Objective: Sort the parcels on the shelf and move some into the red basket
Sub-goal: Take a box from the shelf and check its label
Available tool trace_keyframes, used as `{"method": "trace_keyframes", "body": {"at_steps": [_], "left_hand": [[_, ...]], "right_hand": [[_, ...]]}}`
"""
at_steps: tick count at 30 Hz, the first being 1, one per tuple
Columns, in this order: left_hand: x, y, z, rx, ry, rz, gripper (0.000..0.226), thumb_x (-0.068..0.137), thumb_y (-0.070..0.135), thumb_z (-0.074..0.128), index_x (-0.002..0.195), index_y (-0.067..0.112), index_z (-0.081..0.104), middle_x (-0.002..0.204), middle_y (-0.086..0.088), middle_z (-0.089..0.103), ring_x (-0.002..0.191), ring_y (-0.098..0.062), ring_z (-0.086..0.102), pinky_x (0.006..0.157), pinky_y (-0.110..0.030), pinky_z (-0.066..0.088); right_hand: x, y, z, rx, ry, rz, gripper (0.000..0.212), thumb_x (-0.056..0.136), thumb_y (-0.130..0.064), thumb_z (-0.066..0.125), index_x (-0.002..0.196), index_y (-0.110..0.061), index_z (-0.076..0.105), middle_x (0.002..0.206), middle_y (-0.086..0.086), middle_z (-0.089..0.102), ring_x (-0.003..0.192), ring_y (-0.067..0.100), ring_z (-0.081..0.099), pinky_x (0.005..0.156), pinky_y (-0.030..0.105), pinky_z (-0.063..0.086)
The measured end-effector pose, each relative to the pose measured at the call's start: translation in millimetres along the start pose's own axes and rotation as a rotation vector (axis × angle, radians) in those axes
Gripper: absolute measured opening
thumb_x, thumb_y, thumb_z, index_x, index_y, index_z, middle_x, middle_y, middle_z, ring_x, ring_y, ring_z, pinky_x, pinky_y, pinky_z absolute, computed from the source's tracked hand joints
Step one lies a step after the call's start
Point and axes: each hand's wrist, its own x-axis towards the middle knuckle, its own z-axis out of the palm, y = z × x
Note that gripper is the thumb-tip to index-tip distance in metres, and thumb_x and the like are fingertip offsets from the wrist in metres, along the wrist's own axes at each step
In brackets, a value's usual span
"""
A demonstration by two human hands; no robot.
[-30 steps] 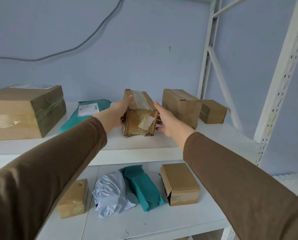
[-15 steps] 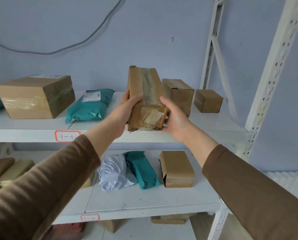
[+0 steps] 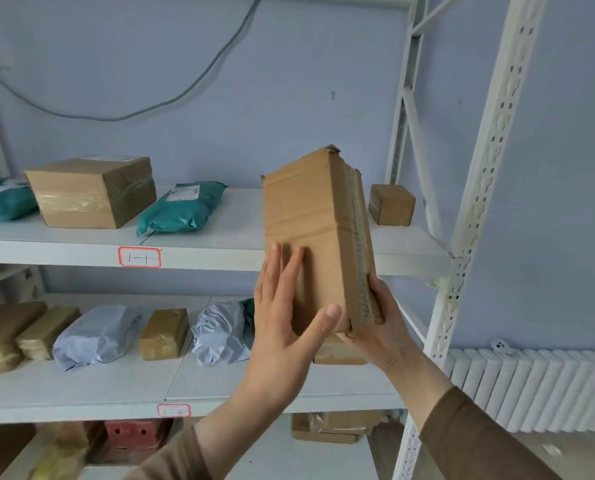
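A long brown cardboard parcel (image 3: 306, 220) with a taped edge stands on end in the air, in front of the top shelf (image 3: 220, 252). My left hand (image 3: 282, 341) lies against its broad face with straight fingers, thumb stretched across the lower corner. My right hand (image 3: 386, 334) grips the parcel's lower right end from below. On the top shelf remain a large taped box (image 3: 92, 192), a teal bag (image 3: 185, 207) and a small box (image 3: 391, 204). A red holed thing (image 3: 130, 434), perhaps the basket, sits blurred on the lowest level.
The middle shelf holds a white bag (image 3: 95, 336), a second white bag (image 3: 220, 330), a small brown box (image 3: 164, 334) and more boxes at far left. Another teal bag (image 3: 2, 202) lies top left. A white shelf upright (image 3: 476, 188) and a radiator (image 3: 531, 386) stand to the right.
The parcel has come off the top shelf and been turned up on end, closer to me. My left hand shifted from its side to its broad face. The view has pulled back.
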Motion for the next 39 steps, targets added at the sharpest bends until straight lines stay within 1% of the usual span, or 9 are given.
{"method": "trace_keyframes", "body": {"at_steps": [6, 9, 15, 21, 25, 29, 34, 36, 39], "left_hand": [[11.4, 4.9, -4.7, -0.470, -0.009, -0.263, 0.079, 0.088, 0.068, 0.065, 0.157, 0.056, 0.028, 0.161, 0.035, 0.033, 0.143, 0.016, 0.035, 0.127, -0.040, 0.029], [18.3, -15.2, -14.0, -0.535, -0.095, -0.243, 0.088, 0.086, 0.074, 0.063, 0.161, 0.038, 0.033, 0.157, 0.013, 0.051, 0.144, -0.008, 0.050, 0.119, -0.046, 0.039], [11.5, -42.4, -16.2, -0.458, -0.109, -0.244, 0.098, 0.065, 0.093, 0.063, 0.141, 0.033, 0.049, 0.130, 0.029, 0.067, 0.129, 0.007, 0.057, 0.100, -0.011, 0.046], [24.8, -42.9, -15.5, -0.659, 0.047, -0.463, 0.076, 0.080, 0.086, 0.045, 0.129, 0.032, 0.066, 0.131, 0.010, 0.073, 0.126, -0.007, 0.066, 0.120, -0.043, 0.039], [40.1, -42.1, -27.4, -0.754, 0.090, -0.671, 0.076, 0.100, 0.073, 0.023, 0.131, 0.022, 0.070, 0.125, -0.009, 0.076, 0.114, -0.029, 0.074, 0.099, -0.051, 0.055], [42.1, -44.2, -31.4, -0.864, 0.046, -0.758, 0.076, 0.112, 0.039, 0.030, 0.061, 0.014, 0.082, 0.069, -0.010, 0.078, 0.053, -0.022, 0.075, 0.042, -0.029, 0.057], [48.3, -48.0, -33.0, -0.882, 0.034, -0.770, 0.080, 0.112, 0.035, 0.031, 0.052, 0.014, 0.078, 0.063, -0.011, 0.075, 0.048, -0.023, 0.072, 0.038, -0.030, 0.055], [52.8, -46.5, -34.2, -0.846, 0.036, -0.790, 0.077, 0.111, 0.037, 0.033, 0.053, 0.013, 0.078, 0.068, -0.013, 0.074, 0.049, -0.024, 0.072, 0.039, -0.031, 0.056], [61.9, -42.4, -41.3, -0.812, 0.048, -0.809, 0.067, 0.111, 0.036, 0.037, 0.068, 0.010, 0.080, 0.070, -0.012, 0.077, 0.052, -0.023, 0.074, 0.041, -0.029, 0.056]], "right_hand": [[-21.2, -5.1, -7.2, -0.398, -0.013, -0.021, 0.088, 0.066, -0.040, 0.094, 0.141, -0.015, 0.056, 0.123, 0.013, 0.072, 0.112, 0.028, 0.072, 0.086, 0.039, 0.061], [-27.2, 1.5, -1.9, -0.713, -0.028, -0.171, 0.104, 0.074, -0.023, 0.084, 0.159, -0.034, 0.026, 0.145, 0.005, 0.058, 0.134, 0.024, 0.058, 0.101, 0.037, 0.055], [-25.7, 14.9, -13.7, -1.193, 0.071, -0.396, 0.135, 0.070, -0.059, 0.088, 0.164, -0.036, -0.006, 0.169, -0.001, 0.017, 0.157, 0.030, 0.022, 0.118, 0.067, 0.031], [-33.0, 14.4, 7.3, -1.373, 0.073, -0.379, 0.130, 0.065, -0.089, 0.064, 0.161, -0.046, -0.011, 0.170, -0.022, -0.005, 0.159, 0.006, -0.001, 0.127, 0.058, 0.019], [-35.6, 14.8, 30.2, -1.394, 0.045, -0.370, 0.103, 0.086, -0.080, 0.051, 0.163, -0.039, -0.004, 0.164, -0.031, 0.013, 0.156, 0.002, 0.012, 0.128, 0.043, 0.022], [-36.2, 15.0, 41.1, -1.242, -0.058, -0.293, 0.081, 0.096, -0.053, 0.050, 0.163, -0.040, 0.007, 0.163, -0.032, 0.023, 0.155, -0.001, 0.017, 0.128, 0.041, 0.023], [-31.2, 16.7, 38.7, -0.885, -0.061, -0.061, 0.100, 0.072, -0.075, 0.074, 0.151, -0.067, 0.014, 0.157, -0.030, 0.042, 0.147, -0.002, 0.038, 0.120, 0.036, 0.038], [-29.3, 19.7, 34.9, -0.796, 0.001, 0.012, 0.118, 0.057, -0.079, 0.081, 0.153, -0.062, 0.014, 0.141, -0.038, 0.054, 0.132, -0.010, 0.052, 0.104, 0.023, 0.049], [-22.7, 22.7, 37.5, -0.701, 0.088, -0.001, 0.101, 0.063, -0.060, 0.079, 0.152, -0.054, 0.030, 0.140, -0.028, 0.061, 0.126, -0.002, 0.061, 0.099, 0.025, 0.050]]}}
